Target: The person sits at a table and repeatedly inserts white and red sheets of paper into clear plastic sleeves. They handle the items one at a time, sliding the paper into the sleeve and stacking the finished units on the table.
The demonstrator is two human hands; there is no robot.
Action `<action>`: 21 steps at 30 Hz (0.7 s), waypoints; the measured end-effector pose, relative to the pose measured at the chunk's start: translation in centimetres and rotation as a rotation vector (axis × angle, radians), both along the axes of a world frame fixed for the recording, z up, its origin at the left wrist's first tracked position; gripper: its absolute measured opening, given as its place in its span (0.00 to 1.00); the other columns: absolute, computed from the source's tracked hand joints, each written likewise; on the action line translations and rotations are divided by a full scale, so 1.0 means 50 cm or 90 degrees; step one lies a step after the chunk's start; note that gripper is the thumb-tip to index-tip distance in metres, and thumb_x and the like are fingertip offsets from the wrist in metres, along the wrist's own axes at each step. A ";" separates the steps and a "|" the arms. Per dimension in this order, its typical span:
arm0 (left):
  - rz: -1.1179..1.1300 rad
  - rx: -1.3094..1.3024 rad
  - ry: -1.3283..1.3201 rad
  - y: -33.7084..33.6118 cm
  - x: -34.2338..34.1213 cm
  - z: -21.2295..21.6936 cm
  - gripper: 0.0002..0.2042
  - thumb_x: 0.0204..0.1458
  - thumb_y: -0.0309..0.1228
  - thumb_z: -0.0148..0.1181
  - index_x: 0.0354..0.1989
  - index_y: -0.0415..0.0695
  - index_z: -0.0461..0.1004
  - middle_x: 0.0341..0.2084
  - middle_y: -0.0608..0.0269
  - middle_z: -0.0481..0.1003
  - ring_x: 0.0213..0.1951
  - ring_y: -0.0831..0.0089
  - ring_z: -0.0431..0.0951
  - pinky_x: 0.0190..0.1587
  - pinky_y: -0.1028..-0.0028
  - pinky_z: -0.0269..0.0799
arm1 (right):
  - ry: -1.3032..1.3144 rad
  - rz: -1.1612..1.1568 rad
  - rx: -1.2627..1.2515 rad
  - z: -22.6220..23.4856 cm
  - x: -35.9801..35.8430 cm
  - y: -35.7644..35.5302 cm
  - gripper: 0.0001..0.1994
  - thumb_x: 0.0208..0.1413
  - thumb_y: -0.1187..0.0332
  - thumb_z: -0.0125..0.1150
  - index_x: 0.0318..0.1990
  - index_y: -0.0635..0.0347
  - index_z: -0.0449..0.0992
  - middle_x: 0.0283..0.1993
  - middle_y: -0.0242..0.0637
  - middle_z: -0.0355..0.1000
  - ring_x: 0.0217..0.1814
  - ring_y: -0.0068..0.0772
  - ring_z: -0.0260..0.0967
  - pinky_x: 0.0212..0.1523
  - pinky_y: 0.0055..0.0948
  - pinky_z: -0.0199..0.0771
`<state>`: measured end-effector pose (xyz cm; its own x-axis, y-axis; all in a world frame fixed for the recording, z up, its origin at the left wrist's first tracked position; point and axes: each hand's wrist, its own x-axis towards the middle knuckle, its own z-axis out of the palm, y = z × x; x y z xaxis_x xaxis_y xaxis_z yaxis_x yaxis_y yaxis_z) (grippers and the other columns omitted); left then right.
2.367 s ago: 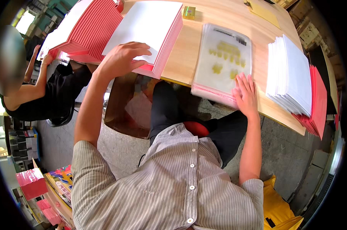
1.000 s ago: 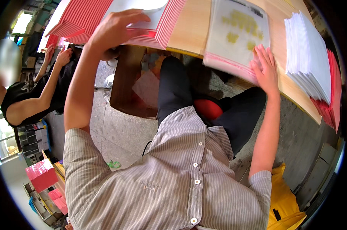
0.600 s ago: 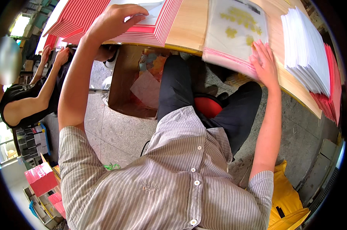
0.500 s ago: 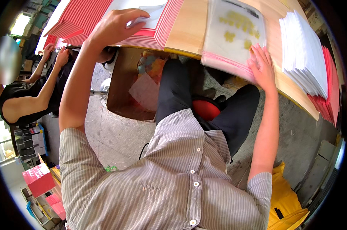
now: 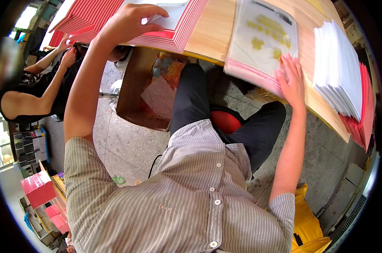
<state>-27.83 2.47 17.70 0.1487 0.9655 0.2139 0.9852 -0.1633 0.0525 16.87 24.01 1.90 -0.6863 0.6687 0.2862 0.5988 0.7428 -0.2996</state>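
"Head view: what do the hands show?"

"The left hand (image 5: 130,23) is over the red-and-white layered stack (image 5: 186,31), thumb and fingertips apart, beside a turned-up edge of its white top sheet (image 5: 174,10). The right hand (image 5: 291,82) lies spread on the near right corner of the clear plastic sleeves (image 5: 260,48), clamped on nothing."

"And how far along does it look?"

"Partway, as a judgement. Only one edge is raised; the layers under it lie squared, and the sleeves rest flat in their pile. The leaning stack of white packets (image 5: 336,71) at the right, with red folders (image 5: 367,107) beside it, may be finished work, but the view cannot confirm that. Much seems left, given how thick the layered stack is."

"Where is there room?"

"A bare band of wooden table (image 5: 212,29) separates the layered stack from the sleeves; a narrower strip runs between the sleeves and the white packets. The front is tight: the sleeves' pink-striped ends reach the table's near edge, just over the lap. An open cardboard box (image 5: 130,90) stands below the layered stack, and a co-worker (image 5: 35,90) sits beyond the left arm."
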 end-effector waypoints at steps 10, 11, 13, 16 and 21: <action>0.000 -0.005 -0.010 0.001 -0.018 -0.006 0.14 0.53 0.32 0.69 0.49 0.50 0.82 0.44 0.61 0.83 0.44 0.62 0.84 0.47 0.67 0.82 | 0.018 0.013 0.004 -0.007 0.005 0.000 0.25 0.65 0.55 0.54 0.68 0.50 0.68 0.75 0.38 0.58 0.79 0.49 0.46 0.77 0.45 0.42; 0.004 -0.006 -0.012 0.000 -0.017 -0.007 0.14 0.54 0.32 0.69 0.49 0.50 0.82 0.44 0.61 0.83 0.45 0.62 0.84 0.47 0.66 0.82 | 0.019 0.015 0.010 -0.009 0.005 0.002 0.25 0.65 0.55 0.54 0.68 0.50 0.68 0.75 0.38 0.58 0.79 0.49 0.46 0.77 0.45 0.42; 0.012 -0.006 -0.015 -0.001 -0.014 -0.010 0.13 0.54 0.32 0.68 0.49 0.50 0.83 0.44 0.61 0.83 0.45 0.62 0.84 0.48 0.66 0.82 | 0.019 0.016 0.017 -0.012 0.005 0.005 0.25 0.65 0.55 0.54 0.68 0.50 0.68 0.75 0.38 0.58 0.79 0.49 0.46 0.77 0.46 0.43; -0.033 0.008 0.008 -0.001 -0.020 -0.007 0.14 0.56 0.31 0.67 0.52 0.51 0.81 0.45 0.60 0.82 0.45 0.61 0.84 0.47 0.64 0.82 | 0.013 0.015 0.021 -0.014 0.007 0.004 0.26 0.65 0.55 0.54 0.68 0.50 0.68 0.75 0.38 0.58 0.79 0.50 0.47 0.76 0.46 0.43; 0.038 0.098 0.000 -0.009 -0.010 -0.034 0.17 0.60 0.32 0.62 0.57 0.56 0.78 0.50 0.58 0.80 0.42 0.60 0.85 0.43 0.64 0.83 | 0.006 0.015 0.037 -0.014 0.008 0.004 0.26 0.65 0.55 0.54 0.68 0.50 0.68 0.75 0.38 0.59 0.79 0.50 0.47 0.76 0.46 0.43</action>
